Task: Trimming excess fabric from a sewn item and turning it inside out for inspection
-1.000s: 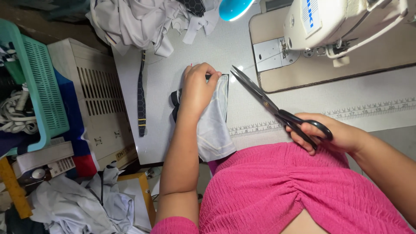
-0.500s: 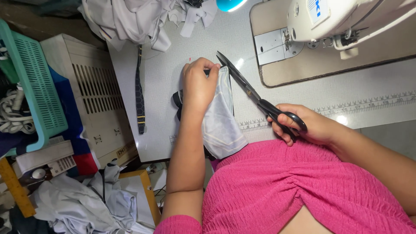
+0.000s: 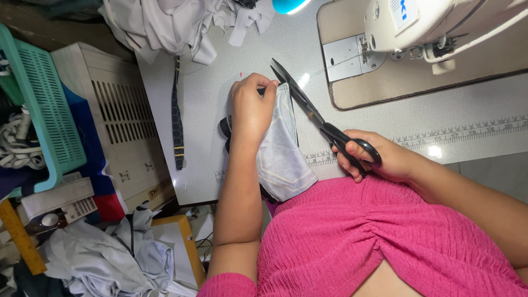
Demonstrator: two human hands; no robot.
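Observation:
My left hand (image 3: 252,105) pinches the top edge of a pale grey piece of fabric (image 3: 283,154) that lies on the light sewing table (image 3: 209,93) and hangs over its front edge. Dark fabric shows under its left side. My right hand (image 3: 374,159) grips the black handles of large black scissors (image 3: 311,110). The blades are slightly apart, and their tips sit at the fabric's top right corner, just beside my left fingers.
A white sewing machine (image 3: 440,25) stands at the back right on a beige inset plate. A dark narrow strap (image 3: 176,115) lies left of the fabric. A pile of white cloth (image 3: 165,22) sits at the back. A teal basket (image 3: 38,110) and white crate (image 3: 118,121) stand at left.
My right hand has swung the scissors leftward, bringing the blade tips up to the fabric's top corner near my left fingers. My left hand stays on the fabric.

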